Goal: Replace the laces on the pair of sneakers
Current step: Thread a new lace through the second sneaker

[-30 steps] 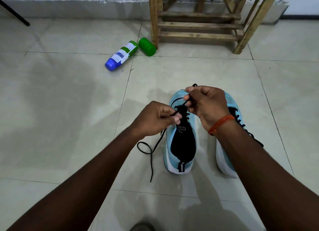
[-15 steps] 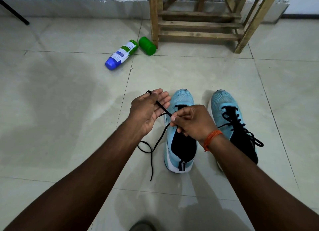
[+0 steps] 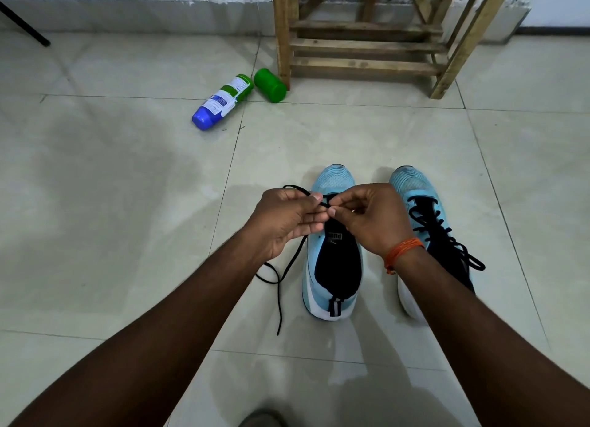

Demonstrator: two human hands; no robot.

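Both hands pinch one black lace (image 3: 289, 267): left hand (image 3: 284, 219) thumb and forefinger clamped on it, right hand (image 3: 373, 217) fingertips closed on the same strand just beside. Grip sits above the unlaced sneaker's forefoot.

Tiled floor (image 3: 111, 203), pale. Wooden rack (image 3: 367, 46) at far wall. Unlaced sneaker (image 3: 333, 267), light blue, toe pointing away; laced sneaker (image 3: 424, 209) just to its right. Lace tail drops from left hand, loops on floor left of the unlaced sneaker. Blue-and-white bottle (image 3: 222, 102) lying down near the rack, green cap (image 3: 269, 84) beside it. Orange thread (image 3: 403, 251) on right wrist.
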